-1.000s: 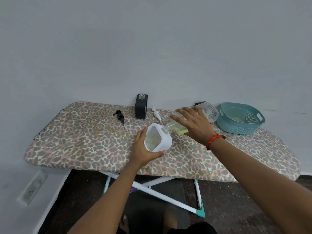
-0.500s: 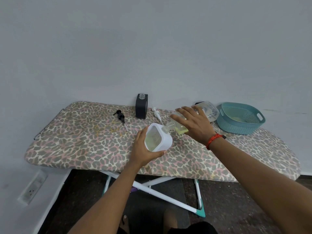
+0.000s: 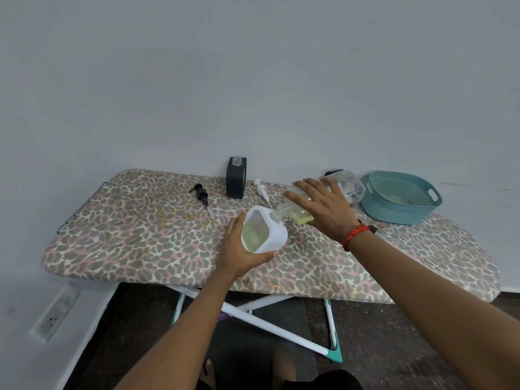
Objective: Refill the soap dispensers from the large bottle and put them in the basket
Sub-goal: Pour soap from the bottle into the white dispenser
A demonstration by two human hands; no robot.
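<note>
White dispenser (image 3: 274,235) is held above the ironing board (image 3: 126,235) by the left hand (image 3: 239,253). The palm is behind it, the thumb is curled under its lower edge, and the fingers wrap its far side. The dispenser is tilted, and the side turned to the camera shows yellow-green liquid.

Head view:
- The right hand (image 3: 323,209) grasps the large bottle (image 3: 302,214) from above, with its fingers spread over the clear body. The bottle lies tipped towards the left hand, and its neck meets the upper right corner of the white dispenser. Yellow liquid sits in the lower part of the bottle, under the right palm.
- A red wristband (image 3: 356,235) circles the right wrist.
- The black dispenser (image 3: 236,178) stands upright beyond the left hand, against the wall. It has no pump fitted.
- The black pump (image 3: 201,194) lies on the board, beyond and to the left of the left hand.
- The white pump (image 3: 261,191) lies between the black dispenser and the right-hand fingertips.
- The basket (image 3: 394,212), teal with perforated walls, rests on the board just right of the right hand, close to the base of the bottle.
</note>
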